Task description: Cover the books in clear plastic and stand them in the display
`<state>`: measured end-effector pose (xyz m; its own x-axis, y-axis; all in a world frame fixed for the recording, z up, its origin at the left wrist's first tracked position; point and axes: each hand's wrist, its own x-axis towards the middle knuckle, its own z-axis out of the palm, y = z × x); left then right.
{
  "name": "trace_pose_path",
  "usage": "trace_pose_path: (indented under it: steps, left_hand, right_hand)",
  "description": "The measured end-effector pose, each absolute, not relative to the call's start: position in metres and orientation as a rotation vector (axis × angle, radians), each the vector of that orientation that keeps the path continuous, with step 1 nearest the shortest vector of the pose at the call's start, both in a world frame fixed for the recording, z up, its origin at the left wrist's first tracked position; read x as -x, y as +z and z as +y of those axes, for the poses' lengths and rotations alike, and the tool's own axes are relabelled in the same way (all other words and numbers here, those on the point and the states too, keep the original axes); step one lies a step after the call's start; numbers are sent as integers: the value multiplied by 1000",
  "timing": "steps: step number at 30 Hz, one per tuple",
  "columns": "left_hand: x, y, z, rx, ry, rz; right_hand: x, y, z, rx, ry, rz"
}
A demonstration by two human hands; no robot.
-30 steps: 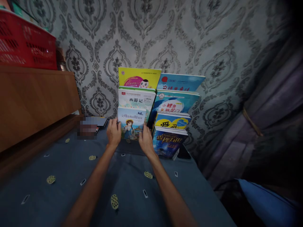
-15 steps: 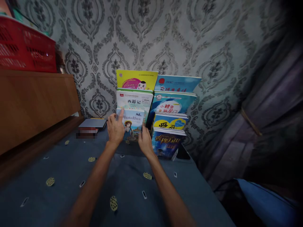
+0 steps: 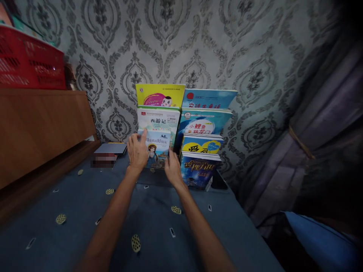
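A light-blue children's book (image 3: 159, 140) with a girl on its cover stands upright between my hands. My left hand (image 3: 137, 152) grips its left edge, forefinger pointing up along the cover. At its lower right edge is my right hand (image 3: 173, 169), the fingers curled and partly hidden. Right behind stands a white book (image 3: 167, 118), with a yellow book (image 3: 159, 92) rising at the back. To the right, a second row holds a dark blue book (image 3: 198, 173) in front, then a yellow-and-blue book (image 3: 198, 144), a teal book (image 3: 211, 122) and a taller blue book (image 3: 212, 97).
Dark blue patterned cloth (image 3: 153, 234) covers the surface. Flat books (image 3: 110, 148) lie at left, near a wooden cabinet (image 3: 48, 124) bearing a red basket (image 3: 34, 60). A dark phone-like object (image 3: 219, 182) lies behind the right row. A tied curtain (image 3: 295, 166) hangs at right.
The view has shifted slightly, so the books appear a little further left. Both hands keep their places on the light-blue book, which stays in front of the white one.
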<state>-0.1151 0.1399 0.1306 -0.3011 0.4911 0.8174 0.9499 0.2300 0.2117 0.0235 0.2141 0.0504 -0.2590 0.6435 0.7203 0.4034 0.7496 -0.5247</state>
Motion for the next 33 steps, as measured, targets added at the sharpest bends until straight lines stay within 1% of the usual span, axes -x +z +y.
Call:
trace_pose_path:
  steps: [12, 26, 33]
  left_hand:
    - [119, 133, 143, 1334, -953, -1916]
    - [116, 141, 136, 1334, -834, -1942]
    - [119, 146, 127, 1369, -827, -1871]
  right_hand:
    - [-22, 50, 214, 786, 293, -1827]
    - [-29, 71, 196, 720, 248, -1802]
    - [-32, 83, 187, 677, 238, -1795]
